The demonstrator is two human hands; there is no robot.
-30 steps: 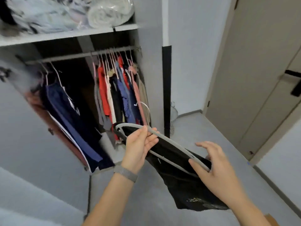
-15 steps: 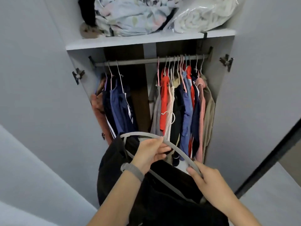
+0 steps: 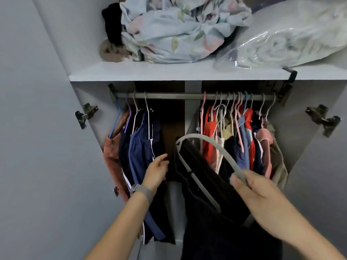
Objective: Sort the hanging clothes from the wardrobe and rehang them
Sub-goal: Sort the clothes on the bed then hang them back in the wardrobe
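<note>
Released from the hanger it gripped half a second ago, the left hand (image 3: 157, 170) now reaches with loosely straightened fingers to the dark clothes (image 3: 142, 147) bunched at the left end of the rail (image 3: 169, 95), fingertips touching the edge of the fabric and holding nothing. A grey band (image 3: 141, 192) circles that wrist. The right hand (image 3: 262, 199) alone carries the grey hanger (image 3: 210, 145), thumb and fingers curled round its near arm, with a black garment (image 3: 216, 212) draped over its lower bar and hanging down in front of the open wardrobe. The hanger's wire hook (image 3: 220, 114) rises among the clothes on the right, below the rail and not on it.

Two groups of clothes hang from the single rail. On the left, about four hangers carry a rust-coloured piece and navy ones with white trim. On the right, roughly a dozen hooks crowd together over red, blue, pink, cream and khaki clothes (image 3: 242, 143); the exact count cannot be told where they overlap. A bare stretch of rail lies between the groups.

On the shelf (image 3: 169, 72) above lie a crumpled floral sheet (image 3: 178, 29), a rolled blanket in clear plastic (image 3: 285, 45), a black item and a brownish one at the left. Two door hinges (image 3: 85, 114) show, one on each side.
</note>
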